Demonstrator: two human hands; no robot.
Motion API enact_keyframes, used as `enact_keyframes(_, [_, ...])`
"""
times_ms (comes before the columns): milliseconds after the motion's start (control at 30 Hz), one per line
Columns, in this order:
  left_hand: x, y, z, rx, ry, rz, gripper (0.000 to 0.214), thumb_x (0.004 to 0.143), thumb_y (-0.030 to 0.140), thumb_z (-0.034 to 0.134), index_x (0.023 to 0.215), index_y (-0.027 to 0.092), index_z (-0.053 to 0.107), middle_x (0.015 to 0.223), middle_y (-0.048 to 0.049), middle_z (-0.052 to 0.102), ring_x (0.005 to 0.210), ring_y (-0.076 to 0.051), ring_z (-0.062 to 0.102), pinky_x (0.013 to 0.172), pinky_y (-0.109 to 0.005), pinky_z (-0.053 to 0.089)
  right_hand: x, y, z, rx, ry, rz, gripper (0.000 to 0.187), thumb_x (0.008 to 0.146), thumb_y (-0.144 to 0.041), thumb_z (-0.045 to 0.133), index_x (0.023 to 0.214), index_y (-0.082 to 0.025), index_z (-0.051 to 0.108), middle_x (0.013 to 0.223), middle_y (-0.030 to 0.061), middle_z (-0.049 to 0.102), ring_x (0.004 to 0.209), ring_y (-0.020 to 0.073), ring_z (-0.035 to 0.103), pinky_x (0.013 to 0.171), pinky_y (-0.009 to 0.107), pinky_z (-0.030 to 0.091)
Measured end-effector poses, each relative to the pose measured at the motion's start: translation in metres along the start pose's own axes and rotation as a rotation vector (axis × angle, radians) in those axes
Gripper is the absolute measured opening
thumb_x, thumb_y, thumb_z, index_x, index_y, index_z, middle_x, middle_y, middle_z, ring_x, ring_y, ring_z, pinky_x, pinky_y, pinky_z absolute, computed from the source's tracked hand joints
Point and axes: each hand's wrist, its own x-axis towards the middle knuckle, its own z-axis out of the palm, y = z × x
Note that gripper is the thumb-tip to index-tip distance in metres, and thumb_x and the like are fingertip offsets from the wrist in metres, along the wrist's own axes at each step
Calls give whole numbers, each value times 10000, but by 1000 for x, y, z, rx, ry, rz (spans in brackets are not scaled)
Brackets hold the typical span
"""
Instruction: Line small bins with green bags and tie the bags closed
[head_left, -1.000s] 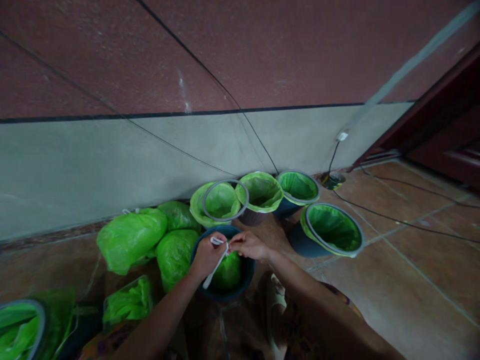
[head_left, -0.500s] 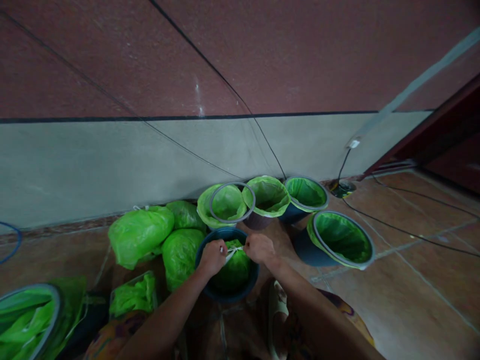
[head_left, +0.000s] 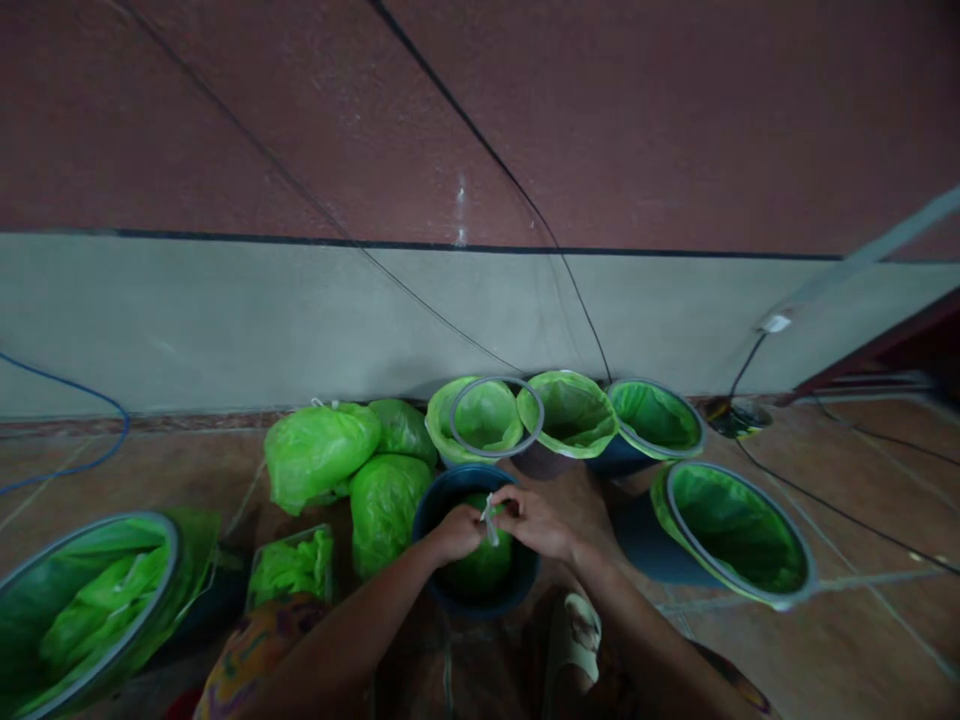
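Between my feet stands a dark blue bin point(head_left: 526, 580) with a green plastic bag point(head_left: 480, 575) inside it. White drawstrings point(head_left: 491, 520) rise from the top of the bag. My left hand point(head_left: 459, 533) is closed at the left of the strings, over the bin. From the other side, my right hand point(head_left: 534, 520) pinches the strings, its fingers bent close to the left hand's. Just left of the bin rests a full green bag point(head_left: 386, 510), with another tied green bag point(head_left: 319, 450) behind it near the wall.
Green-lined bins point(head_left: 574, 415) line the wall, one with a loose grey ring point(head_left: 536, 430) over it. A lined bin point(head_left: 652, 530) tilts at right. At left are a large lined bin point(head_left: 169, 590), a box of green bags point(head_left: 292, 570) and a blue cable point(head_left: 112, 440). Black wires run rightward.
My hands have come together over the bin; the drawstrings, earlier pulled out sideways between them, now stand bunched at the fingers. The view has shifted left, so things appear further right.
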Motion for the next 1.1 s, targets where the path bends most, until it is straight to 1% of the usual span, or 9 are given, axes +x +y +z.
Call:
enact_keyframes(167, [2,15,-6,-296,95,-53,202,767,317,485,706,166,605,640,5,591,605,-139,558,584,-258,419,-7,-5,3,-25,-68,-169,800,648,-239,723,1398,-207,447,1438,110,479,1295,251,464,1092,404,354])
enact_keyframes(267, [-2,23,-13,-562,23,-172,155,711,296,528,729,172,620,652,-5,631,631,-165,609,625,-284,480,-7,-4,6,-99,-68,-153,674,701,-251,687,1349,-209,507,1372,112,551,1257,265,502,1086,406,355])
enact_keyframes(367, [-5,31,-21,-691,-116,-277,251,725,399,538,739,166,632,678,-48,670,673,-221,652,673,-358,529,-2,-3,5,-153,-25,-68,321,803,-271,578,1106,-193,648,1063,83,699,1007,237,628,932,367,453])
enact_keyframes(533, [-14,41,-37,-163,100,105,587,705,505,657,1193,186,587,1199,-105,667,1109,-274,610,978,-400,462,8,3,3,-10,56,46,254,873,-327,477,756,-161,629,698,28,641,644,147,576,632,263,442])
enact_keyframes(633, [-23,43,-38,160,-12,324,814,647,391,743,1381,206,443,1396,-103,544,1254,-280,519,1078,-393,384,10,9,6,198,79,145,310,871,-374,460,699,-159,603,624,11,601,552,126,532,550,248,414])
enact_keyframes(767, [-28,41,-24,361,19,264,520,817,338,551,1310,176,516,1257,-112,638,1173,-272,576,1035,-392,408,10,9,3,389,149,236,365,852,-470,473,868,-153,652,771,60,683,659,175,621,630,293,493])
enact_keyframes(900, [-17,39,-20,149,161,107,320,848,316,465,1073,166,637,1106,-95,693,1053,-244,620,955,-361,461,5,-7,-8,95,316,84,515,823,-430,548,1258,-154,559,1081,116,679,906,221,652,838,370,508])
enact_keyframes(1000, [-10,38,-27,-47,197,41,318,853,247,386,972,147,664,1004,-84,721,936,-220,656,842,-340,517,-3,-20,-9,-92,184,-202,632,801,-433,620,1373,-209,476,1336,114,560,1200,243,541,1021,406,425])
enact_keyframes(1100, [-10,37,-32,-124,131,25,364,861,218,337,944,124,680,881,-75,739,773,-201,680,687,-323,545,-10,-24,1,-248,14,-245,696,770,-386,677,1402,-200,453,1329,119,579,1235,267,518,1054,427,391])
